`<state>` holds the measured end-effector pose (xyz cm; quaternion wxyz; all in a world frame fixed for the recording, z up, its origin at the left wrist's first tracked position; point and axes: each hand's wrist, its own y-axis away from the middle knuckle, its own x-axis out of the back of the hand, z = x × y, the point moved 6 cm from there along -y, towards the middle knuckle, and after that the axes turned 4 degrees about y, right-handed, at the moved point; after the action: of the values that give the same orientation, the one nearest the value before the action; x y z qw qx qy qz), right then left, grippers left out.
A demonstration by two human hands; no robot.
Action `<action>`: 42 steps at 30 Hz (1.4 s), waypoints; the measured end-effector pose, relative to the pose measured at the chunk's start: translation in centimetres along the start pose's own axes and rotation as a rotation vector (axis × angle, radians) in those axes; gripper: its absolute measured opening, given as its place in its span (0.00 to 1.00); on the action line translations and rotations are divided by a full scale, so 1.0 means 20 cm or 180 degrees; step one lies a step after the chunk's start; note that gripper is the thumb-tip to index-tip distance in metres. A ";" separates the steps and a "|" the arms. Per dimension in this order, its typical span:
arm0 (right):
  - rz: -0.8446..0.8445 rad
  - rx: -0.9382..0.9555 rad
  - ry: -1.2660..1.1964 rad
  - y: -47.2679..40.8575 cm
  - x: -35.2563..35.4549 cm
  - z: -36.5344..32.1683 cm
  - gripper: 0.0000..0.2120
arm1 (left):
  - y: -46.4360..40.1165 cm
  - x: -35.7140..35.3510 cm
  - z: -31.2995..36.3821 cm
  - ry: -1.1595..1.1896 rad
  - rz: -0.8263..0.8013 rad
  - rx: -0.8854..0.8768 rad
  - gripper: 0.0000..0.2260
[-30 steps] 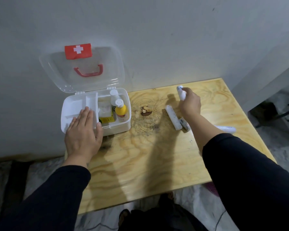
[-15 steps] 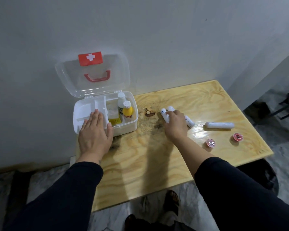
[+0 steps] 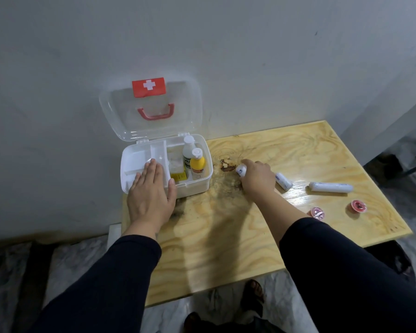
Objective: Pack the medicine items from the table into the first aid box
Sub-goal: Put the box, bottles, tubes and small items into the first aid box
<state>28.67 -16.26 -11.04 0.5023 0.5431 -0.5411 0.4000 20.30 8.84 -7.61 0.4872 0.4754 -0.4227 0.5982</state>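
Observation:
The white first aid box (image 3: 197, 185) stands open at the table's back left, its clear lid (image 3: 151, 109) leaning on the wall. Inside are a yellow bottle (image 3: 197, 165), a white bottle (image 3: 187, 150) and a yellow packet (image 3: 179, 175). My left hand (image 3: 151, 195) lies flat on the box's front left rim. My right hand (image 3: 257, 177) is closed around a white roll (image 3: 241, 169), just right of the box. Another white roll (image 3: 283, 181) lies beside that hand, and a longer one (image 3: 330, 187) further right. Two small pink tape rolls (image 3: 318, 212) (image 3: 357, 206) sit near the right front.
The plywood table (image 3: 226, 236) butts against a grey wall; a dark knot (image 3: 227, 164) marks the wood next to the box. My sandalled foot (image 3: 252, 294) shows on the pale floor below the front edge. A dark object (image 3: 392, 164) stands beyond the table's right side.
My right hand has come left from the back of the table toward the box with a white roll in it. The left hand has stayed on the box. The camera has shifted.

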 end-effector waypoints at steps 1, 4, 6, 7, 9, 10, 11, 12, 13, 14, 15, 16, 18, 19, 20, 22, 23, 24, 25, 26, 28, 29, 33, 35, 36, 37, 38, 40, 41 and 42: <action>0.0004 0.0001 -0.0113 0.01 0.01 -0.01 0.21 | 0.00 0.00 0.00 0.0001 -0.0013 -0.0004 0.32; 0.0139 0.0028 -0.0612 0.01 0.10 -0.07 0.21 | 0.00 0.01 0.00 0.0016 -0.0087 -0.0010 0.27; 0.0308 0.0088 -0.0916 0.02 0.22 -0.13 0.22 | -0.01 0.02 0.00 0.0086 -0.0160 -0.0010 0.27; 0.0411 0.0129 -0.1026 0.02 0.29 -0.17 0.22 | -0.01 0.02 0.00 0.0133 -0.0217 -0.0020 0.27; 0.0652 0.0226 -0.1255 0.04 0.44 -0.26 0.21 | -0.01 0.03 -0.01 0.0184 -0.0345 -0.0094 0.28; 0.0759 0.0297 -0.1410 0.06 0.51 -0.32 0.20 | -0.01 0.04 -0.03 0.0141 -0.0366 -0.0145 0.28; 0.0834 0.0395 -0.1584 0.09 0.56 -0.37 0.20 | -0.01 0.05 -0.05 0.0048 -0.0371 -0.0178 0.29; 0.0865 0.0518 -0.1758 0.12 0.60 -0.43 0.19 | -0.02 0.06 -0.07 -0.0047 -0.0378 -0.0179 0.31; 0.0859 0.0652 -0.1939 0.15 0.63 -0.49 0.19 | -0.02 0.06 -0.10 -0.0119 -0.0403 -0.0173 0.32; 0.0824 0.0774 -0.2129 0.18 0.65 -0.55 0.19 | -0.02 0.07 -0.12 -0.0165 -0.0448 -0.0191 0.33; 0.0766 0.0865 -0.2311 0.21 0.66 -0.61 0.19 | -0.02 0.07 -0.13 -0.0188 -0.0500 -0.0235 0.33; 0.0707 0.0938 -0.2447 0.23 0.66 -0.66 0.19 | -0.02 0.06 -0.14 -0.0213 -0.0551 -0.0282 0.33; 0.0587 0.1050 -0.2562 0.27 0.61 -0.75 0.19 | -0.02 0.05 -0.14 -0.0266 -0.0586 -0.0338 0.33; 0.0525 0.1079 -0.2572 0.29 0.57 -0.78 0.19 | -0.02 0.05 -0.14 -0.0274 -0.0570 -0.0337 0.33; 0.0456 0.1089 -0.2553 0.30 0.53 -0.81 0.19 | -0.02 0.05 -0.14 -0.0262 -0.0556 -0.0315 0.33; 0.0311 0.1101 -0.2508 0.31 0.43 -0.84 0.18 | -0.02 0.05 -0.14 -0.0289 -0.0586 -0.0267 0.33; 0.0239 0.1116 -0.2475 0.31 0.39 -0.85 0.18 | -0.03 0.05 -0.14 -0.0329 -0.0623 -0.0243 0.34; 0.0170 0.1131 -0.2409 0.32 0.35 -0.85 0.18 | -0.03 0.04 -0.14 -0.0334 -0.0652 -0.0211 0.34; 0.0095 0.1145 -0.2331 0.32 0.31 -0.86 0.17 | -0.03 0.04 -0.14 -0.0291 -0.0654 -0.0176 0.34; 0.0032 0.1155 -0.2258 0.32 0.28 -0.86 0.17 | -0.03 0.04 -0.15 -0.0222 -0.0621 -0.0151 0.34; -0.0042 0.1133 -0.2128 0.32 0.24 -0.87 0.19 | -0.02 0.04 -0.15 -0.0131 -0.0543 -0.0153 0.34; -0.0059 0.1105 -0.2068 0.32 0.24 -0.87 0.20 | -0.02 0.04 -0.14 -0.0123 -0.0532 -0.0154 0.34; -0.0092 0.1190 -0.1822 0.32 0.25 -0.88 0.24 | -0.03 0.04 -0.14 -0.0190 -0.0568 -0.0160 0.34; -0.0219 0.1145 -0.1661 0.31 0.22 -0.87 0.24 | -0.02 0.04 -0.14 -0.0114 -0.0553 -0.0156 0.34; -0.0286 0.1095 -0.1586 0.31 0.20 -0.85 0.24 | -0.02 0.04 -0.14 -0.0099 -0.0557 -0.0149 0.34; -0.0338 0.1059 -0.1520 0.31 0.19 -0.85 0.24 | -0.02 0.03 -0.15 -0.0106 -0.0571 -0.0143 0.35; -0.0380 0.1037 -0.1459 0.30 0.17 -0.84 0.24 | -0.02 0.03 -0.15 -0.0122 -0.0582 -0.0139 0.35; -0.0433 0.1004 -0.1379 0.29 0.16 -0.84 0.23 | -0.02 0.03 -0.15 -0.0139 -0.0588 -0.0137 0.35; -0.0454 0.0976 -0.1364 0.29 0.16 -0.84 0.23 | -0.02 0.03 -0.15 -0.0129 -0.0587 -0.0137 0.35; -0.0480 0.0944 -0.1361 0.28 0.16 -0.84 0.23 | -0.02 0.02 -0.15 -0.0115 -0.0591 -0.0135 0.35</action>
<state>25.17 -0.01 -4.25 0.3199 0.7216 -0.5284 0.3126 20.27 11.86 -7.66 0.5428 0.5129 -0.3982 0.5327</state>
